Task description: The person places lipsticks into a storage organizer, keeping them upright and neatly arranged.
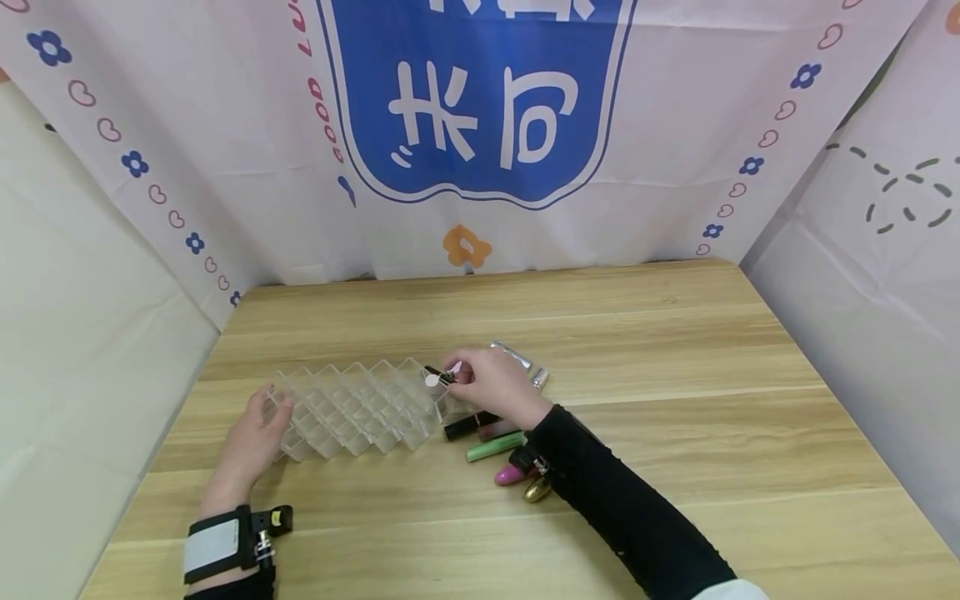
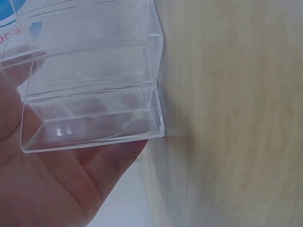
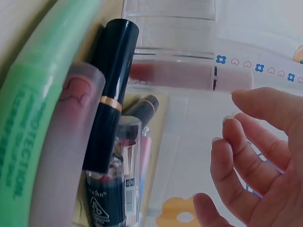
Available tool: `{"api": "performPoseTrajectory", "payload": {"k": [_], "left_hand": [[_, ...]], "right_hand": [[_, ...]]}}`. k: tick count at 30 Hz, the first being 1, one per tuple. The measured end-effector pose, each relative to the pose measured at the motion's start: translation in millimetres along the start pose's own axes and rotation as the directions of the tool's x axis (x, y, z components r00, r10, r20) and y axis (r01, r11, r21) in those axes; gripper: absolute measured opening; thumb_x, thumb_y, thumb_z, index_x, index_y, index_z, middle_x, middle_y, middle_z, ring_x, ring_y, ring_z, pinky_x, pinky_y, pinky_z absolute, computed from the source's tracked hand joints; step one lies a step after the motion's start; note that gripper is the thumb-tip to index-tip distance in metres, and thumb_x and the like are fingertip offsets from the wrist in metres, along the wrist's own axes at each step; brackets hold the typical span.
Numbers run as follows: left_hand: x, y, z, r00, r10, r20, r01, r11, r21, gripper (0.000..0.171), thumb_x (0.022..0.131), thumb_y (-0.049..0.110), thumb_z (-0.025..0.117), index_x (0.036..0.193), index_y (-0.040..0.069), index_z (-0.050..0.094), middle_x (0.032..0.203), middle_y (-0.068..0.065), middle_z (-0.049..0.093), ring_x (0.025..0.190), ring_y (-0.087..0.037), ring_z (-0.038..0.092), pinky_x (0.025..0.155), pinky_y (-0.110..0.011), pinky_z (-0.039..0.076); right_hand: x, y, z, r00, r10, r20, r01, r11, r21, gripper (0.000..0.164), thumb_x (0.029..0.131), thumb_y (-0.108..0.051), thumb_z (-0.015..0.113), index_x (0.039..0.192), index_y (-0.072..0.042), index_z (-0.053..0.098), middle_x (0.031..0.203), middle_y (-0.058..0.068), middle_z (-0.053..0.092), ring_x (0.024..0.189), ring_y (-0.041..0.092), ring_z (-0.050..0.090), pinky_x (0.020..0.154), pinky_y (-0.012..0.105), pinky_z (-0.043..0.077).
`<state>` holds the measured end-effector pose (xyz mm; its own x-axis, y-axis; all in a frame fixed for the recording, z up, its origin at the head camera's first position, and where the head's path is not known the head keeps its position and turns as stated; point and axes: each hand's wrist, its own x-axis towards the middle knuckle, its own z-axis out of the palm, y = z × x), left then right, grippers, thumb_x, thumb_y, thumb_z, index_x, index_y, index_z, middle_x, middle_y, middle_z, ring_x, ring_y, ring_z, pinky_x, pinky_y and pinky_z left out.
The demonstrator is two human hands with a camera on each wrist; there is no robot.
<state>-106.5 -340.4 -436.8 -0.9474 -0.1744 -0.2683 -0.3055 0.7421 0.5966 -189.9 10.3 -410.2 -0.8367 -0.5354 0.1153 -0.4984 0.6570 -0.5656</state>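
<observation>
A clear plastic organizer [image 1: 345, 417] with rows of diamond-shaped compartments stands on the table, left of centre. My left hand [image 1: 251, 437] grips its left end, thumb on the near side; the left wrist view shows the palm [image 2: 47, 184] behind the clear wall. At the organizer's right end is my right hand [image 1: 498, 383]. In the right wrist view, a pink lip gloss tube [image 3: 180, 75] sits in an end compartment with its cap sticking out. My right thumb [image 3: 265, 104] is right by that cap, and the fingers are loosely bent with nothing between them.
Several cosmetics lie right of the organizer, partly under my right arm: a black lipstick [image 1: 465, 427], a green tube [image 1: 493, 447], a frosted pink tube [image 3: 61, 151], a magenta item [image 1: 509, 475], a gold one [image 1: 537, 488] and a silver one [image 1: 512, 354]. A printed cloth [image 1: 675, 167] hangs behind the table.
</observation>
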Motion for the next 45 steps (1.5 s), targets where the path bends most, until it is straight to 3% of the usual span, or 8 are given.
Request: {"api": "performPoseTrajectory", "payload": {"k": [14,22,35,45], "left_hand": [[0.4,0.0,-0.5,1.000,0.014,-0.005,-0.014,1.000,0.001,0.080,0.104,0.054,0.019,0.155,-0.003,-0.004,0.154,-0.041,0.016,0.139,-0.061,0.021,0.110,-0.072,0.024],[0.2,0.6,-0.8,1.000,0.011,0.004,-0.011,1.000,-0.014,0.080,0.104,0.054,0.019,0.155,-0.003,-0.005,0.154,-0.041,0.015,0.139,-0.061,0.020,0.110,-0.072,0.023],[-2.3,3.3,-2.8,1.000,0.006,0.006,-0.006,1.000,-0.015,0.080,0.104,0.053,0.020,0.155,-0.003,-0.005,0.154,-0.041,0.014,0.139,-0.062,0.019,0.110,-0.073,0.023],[-2.3,2.8,-2.3,1.000,0.002,0.011,-0.002,0.999,-0.034,0.081,0.104,0.055,0.019,0.155,-0.002,-0.006,0.154,-0.041,0.014,0.138,-0.062,0.019,0.108,-0.074,0.023]], "right_hand": [[-6,20,-14,0.997,0.073,0.033,-0.074,0.996,0.043,0.027,0.088,-0.023,0.071,0.114,-0.015,0.070,0.080,-0.008,0.066,0.068,0.006,0.057,0.062,0.022,0.046],[-11,35,-27,0.989,0.145,0.037,-0.148,0.982,0.121,0.032,0.088,-0.021,0.072,0.119,-0.012,0.068,0.084,-0.004,0.067,0.072,0.010,0.060,0.064,0.025,0.050],[-20,57,-37,0.982,0.187,0.019,-0.188,0.976,0.105,0.027,0.088,-0.023,0.072,0.113,-0.014,0.069,0.086,-0.001,0.069,0.076,0.011,0.061,0.069,0.027,0.051],[-28,77,-39,0.964,0.265,0.033,-0.267,0.954,0.132,0.028,0.088,-0.021,0.072,0.114,-0.012,0.069,0.081,0.001,0.067,0.064,0.014,0.057,0.057,0.027,0.048]]}}
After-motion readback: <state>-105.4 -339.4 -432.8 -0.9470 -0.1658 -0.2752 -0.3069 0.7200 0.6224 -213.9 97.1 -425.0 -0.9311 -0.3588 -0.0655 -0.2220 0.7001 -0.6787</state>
